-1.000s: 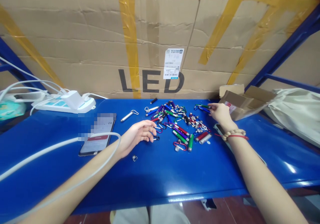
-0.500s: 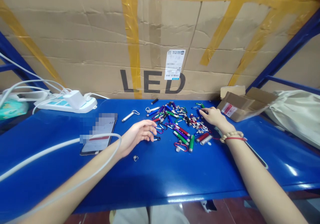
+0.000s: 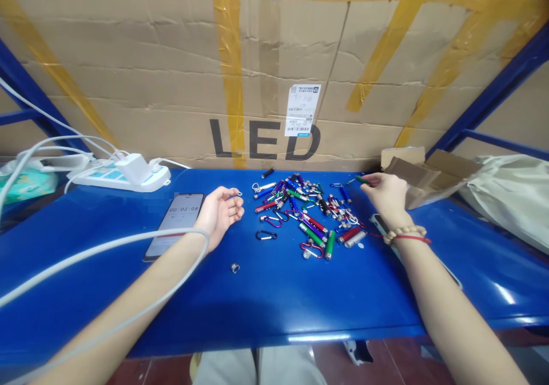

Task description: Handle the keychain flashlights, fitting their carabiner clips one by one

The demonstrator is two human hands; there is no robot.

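My left hand [image 3: 221,216] is left of the pile, its fingers curled round a silver mini flashlight; only the silver clip end [image 3: 239,194] shows past the fingertips, and the palm hides the barrel. At the pile's far right, my right hand [image 3: 384,193] pinches a green mini flashlight [image 3: 359,179], whose clip points left. Between the hands lie several mini flashlights [image 3: 313,233] in red, green, blue, purple and black, with carabiner clips and small silver caps among them. A black carabiner [image 3: 266,235] and a small silver piece [image 3: 234,268] lie apart, nearer me.
A phone showing a timer [image 3: 182,209] is beside my left wrist. White cable [image 3: 107,246] crosses over that forearm. The power strip [image 3: 160,178] stands back left. Under my right wrist lies another phone-like object [image 3: 446,273]. An open carton [image 3: 422,185] sits behind it.
My left hand has moved left onto the silver flashlight, away from the black carabiner. My right hand has shifted right and lifted the green flashlight.
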